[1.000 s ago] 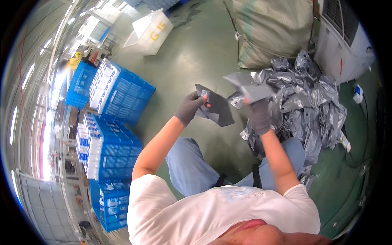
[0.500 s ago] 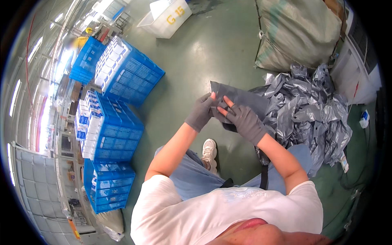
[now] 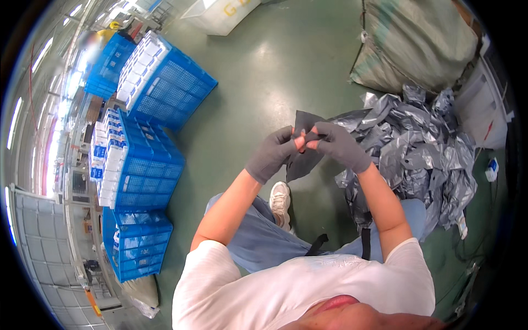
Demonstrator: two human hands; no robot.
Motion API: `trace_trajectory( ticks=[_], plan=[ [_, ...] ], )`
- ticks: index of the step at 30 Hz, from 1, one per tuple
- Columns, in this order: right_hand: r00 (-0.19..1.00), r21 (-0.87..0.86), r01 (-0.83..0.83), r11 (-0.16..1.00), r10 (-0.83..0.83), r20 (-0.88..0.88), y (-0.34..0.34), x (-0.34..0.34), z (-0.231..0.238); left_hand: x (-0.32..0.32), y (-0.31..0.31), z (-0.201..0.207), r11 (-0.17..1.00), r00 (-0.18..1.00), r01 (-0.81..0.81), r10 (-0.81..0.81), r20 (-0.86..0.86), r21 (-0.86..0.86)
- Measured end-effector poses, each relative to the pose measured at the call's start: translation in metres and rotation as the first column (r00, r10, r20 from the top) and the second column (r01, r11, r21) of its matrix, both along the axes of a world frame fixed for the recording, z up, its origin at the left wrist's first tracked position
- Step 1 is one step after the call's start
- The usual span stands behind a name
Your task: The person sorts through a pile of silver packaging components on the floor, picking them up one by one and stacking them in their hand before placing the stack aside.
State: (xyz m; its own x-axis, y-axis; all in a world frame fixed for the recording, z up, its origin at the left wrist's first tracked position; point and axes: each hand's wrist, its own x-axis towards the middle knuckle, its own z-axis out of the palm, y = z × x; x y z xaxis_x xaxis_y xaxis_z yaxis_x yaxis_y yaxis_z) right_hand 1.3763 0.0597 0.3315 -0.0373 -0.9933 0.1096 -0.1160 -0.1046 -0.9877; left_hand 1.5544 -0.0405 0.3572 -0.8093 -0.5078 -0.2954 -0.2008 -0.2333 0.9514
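Note:
A dark grey plastic bag (image 3: pixel 302 166) hangs in front of me, held up between both hands. My left hand (image 3: pixel 272 153), in a grey glove with bare fingertips, is closed in a pinch on the bag's left side. Close beside it, my right hand (image 3: pixel 341 147), gloved alike, pinches the bag with thumb and fingers. The fingertips of both hands nearly meet at the middle of the bag, and part of it is hidden behind them. To the right of my right hand lies a big heap of crumpled grey plastic bags (image 3: pixel 404 151).
Blue plastic crates (image 3: pixel 151 165) filled with white boxes (image 3: pixel 113 159) are stacked at the left. A large woven sack (image 3: pixel 415 47) stands at the far right beside a grey bin (image 3: pixel 481 110). A white tub (image 3: pixel 220 16) is at the back. Cables run along the right floor.
My hands have come closer together, and my right fingers, stretched out before, now pinch the bag. The bag has turned and bunched up between them. The view has shifted slightly.

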Motion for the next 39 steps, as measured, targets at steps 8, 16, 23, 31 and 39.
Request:
trace_trajectory(
  ticks=[8, 16, 23, 31, 39],
  plan=[
    [0.909, -0.067, 0.274, 0.959, -0.281, -0.308, -0.001, 0.019, -0.005, 0.011, -0.008, -0.007, 0.983, 0.976, -0.182, 0.175, 0.131, 0.038],
    [0.758, -0.342, 0.273, 0.899, -0.42, -0.499, -0.017, 0.049, -0.019, 0.036, -0.01, -0.022, 0.971, 0.959, -0.018, 0.085, 0.271, -0.24],
    [0.803, -0.008, 0.513, 0.858, -0.483, -0.35, -0.087, 0.02, -0.175, 0.077, -0.011, -0.025, 0.921, 0.914, -0.369, 0.336, 0.228, 0.123],
    [0.138, 0.043, 0.756, 0.653, -0.095, -0.986, -0.108, -0.054, -0.358, 0.101, -0.019, -0.008, 0.734, 0.754, -0.651, 0.593, 0.283, 0.194],
    [0.362, -0.541, 0.571, 0.618, -0.781, -0.51, -0.074, 0.086, -0.092, 0.047, -0.036, -0.039, 0.841, 0.832, -0.539, 0.52, 0.194, 0.055]
  ],
)
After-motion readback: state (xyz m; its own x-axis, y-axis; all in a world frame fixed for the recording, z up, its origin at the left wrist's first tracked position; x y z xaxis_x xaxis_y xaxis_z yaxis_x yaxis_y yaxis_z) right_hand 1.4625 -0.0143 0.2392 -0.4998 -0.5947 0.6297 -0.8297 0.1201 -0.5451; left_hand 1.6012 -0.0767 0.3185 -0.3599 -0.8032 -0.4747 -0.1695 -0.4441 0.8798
